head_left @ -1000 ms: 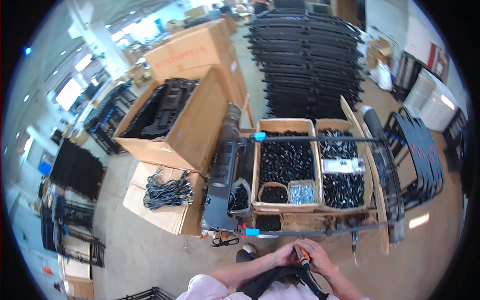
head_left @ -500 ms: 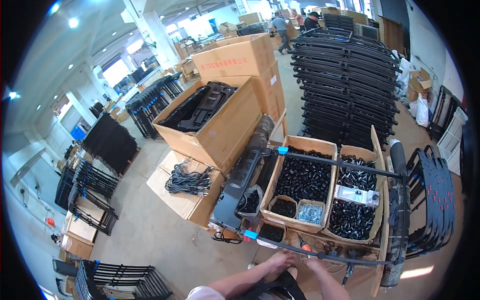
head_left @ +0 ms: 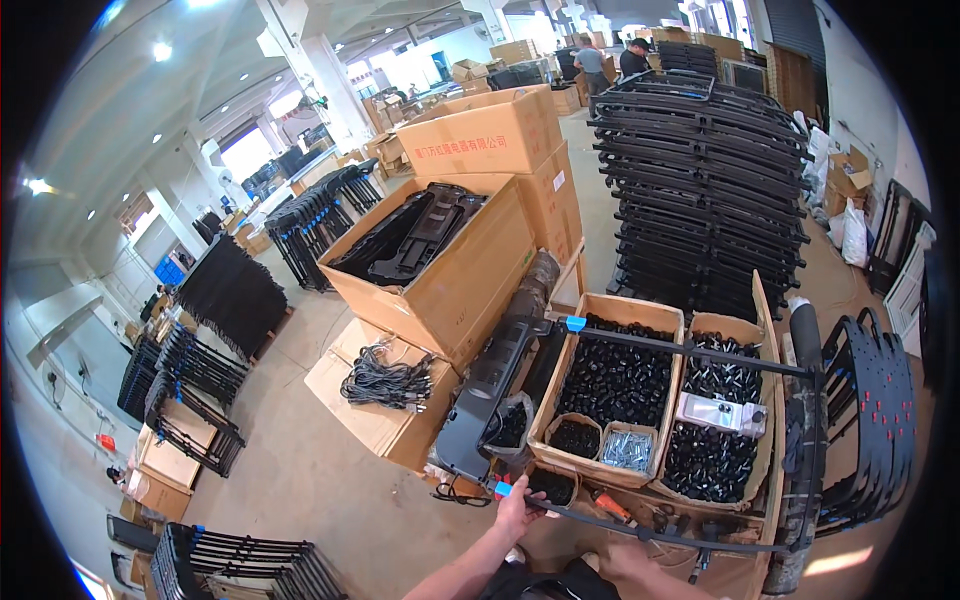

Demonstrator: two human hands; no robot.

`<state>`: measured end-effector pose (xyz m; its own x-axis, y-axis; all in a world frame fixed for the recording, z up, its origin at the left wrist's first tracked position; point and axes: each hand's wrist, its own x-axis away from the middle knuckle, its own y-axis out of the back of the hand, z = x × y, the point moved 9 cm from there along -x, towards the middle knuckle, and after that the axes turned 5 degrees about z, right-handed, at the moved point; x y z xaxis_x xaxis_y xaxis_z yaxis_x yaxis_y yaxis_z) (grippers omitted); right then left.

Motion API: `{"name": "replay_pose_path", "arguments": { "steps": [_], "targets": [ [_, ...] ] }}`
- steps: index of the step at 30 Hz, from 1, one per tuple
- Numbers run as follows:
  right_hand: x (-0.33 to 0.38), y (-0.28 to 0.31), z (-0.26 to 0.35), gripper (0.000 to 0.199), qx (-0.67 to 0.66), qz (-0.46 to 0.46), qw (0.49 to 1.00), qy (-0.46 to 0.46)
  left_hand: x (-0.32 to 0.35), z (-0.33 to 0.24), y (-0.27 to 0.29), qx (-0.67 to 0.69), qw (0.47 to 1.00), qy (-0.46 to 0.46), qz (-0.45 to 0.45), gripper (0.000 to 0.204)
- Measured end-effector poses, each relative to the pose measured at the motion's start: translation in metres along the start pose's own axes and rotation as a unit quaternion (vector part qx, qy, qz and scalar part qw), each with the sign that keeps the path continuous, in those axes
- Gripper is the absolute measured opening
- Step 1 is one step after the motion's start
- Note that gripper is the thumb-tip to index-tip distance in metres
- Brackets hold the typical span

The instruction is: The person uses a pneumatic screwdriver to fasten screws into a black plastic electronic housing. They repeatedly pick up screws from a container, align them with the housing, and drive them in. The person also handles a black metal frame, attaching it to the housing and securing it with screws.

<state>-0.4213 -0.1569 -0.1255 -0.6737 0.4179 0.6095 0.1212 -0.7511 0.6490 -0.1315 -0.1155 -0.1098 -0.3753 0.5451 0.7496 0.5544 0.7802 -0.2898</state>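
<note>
A black U-shaped tube frame (head_left: 650,533) with blue-wrapped ends lies across the bench over open boxes of parts. My left hand (head_left: 515,510) is closed round its near bar, just beside the blue end (head_left: 503,489). Below that bar, my right hand (head_left: 628,558) is blurred and its fingers cannot be made out. An orange-handled tool (head_left: 612,506) lies just beyond the bar. Near my left hand are a small box of dark parts (head_left: 552,486) and a long black plastic housing (head_left: 470,420).
Cartons hold black knobs (head_left: 615,375), silver screws (head_left: 628,450) and black-headed bolts (head_left: 710,465), with a metal block (head_left: 715,412) on top. Coiled cables (head_left: 385,378) lie on a carton at left. Stacked black frames (head_left: 705,190) stand behind; two people are at the back.
My left hand has moved left and taken hold of the frame's near bar. The right hand has dropped back below the bar. The whole view has shifted slightly.
</note>
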Motion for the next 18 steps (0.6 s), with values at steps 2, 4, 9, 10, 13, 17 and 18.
{"name": "replay_pose_path", "arguments": {
  "steps": [2,4,9,10,13,17,18],
  "targets": [
    [0.049,-0.024,0.006,0.052,-0.08,0.227,0.966,0.095,-0.002,0.004,0.003,-0.028,1.0,-0.012,-0.001,0.064],
    [0.072,0.009,-0.001,0.054,-0.132,0.198,0.953,0.187,-0.008,0.002,-0.008,-0.045,0.999,-0.006,0.007,0.064],
    [0.084,0.248,0.028,0.049,-0.238,0.076,0.968,-0.005,0.0,0.001,-0.001,-0.032,0.999,0.01,-0.005,0.053],
    [0.044,0.281,-0.006,0.046,-0.163,-0.102,0.978,0.084,-0.003,0.0,-0.007,-0.035,0.999,0.015,0.008,0.054],
    [-0.013,0.389,-0.038,0.043,-0.068,-0.408,0.905,0.099,-0.005,0.001,-0.001,-0.052,0.997,0.04,0.028,0.056],
    [-0.088,0.449,-0.084,0.053,0.054,-0.509,0.859,-0.005,0.005,-0.008,-0.011,-0.097,0.991,0.058,0.065,0.055],
    [-0.111,0.453,-0.103,0.053,0.068,-0.476,0.875,-0.053,0.003,-0.009,-0.016,-0.106,0.99,0.058,0.073,0.055]
  ]
}}
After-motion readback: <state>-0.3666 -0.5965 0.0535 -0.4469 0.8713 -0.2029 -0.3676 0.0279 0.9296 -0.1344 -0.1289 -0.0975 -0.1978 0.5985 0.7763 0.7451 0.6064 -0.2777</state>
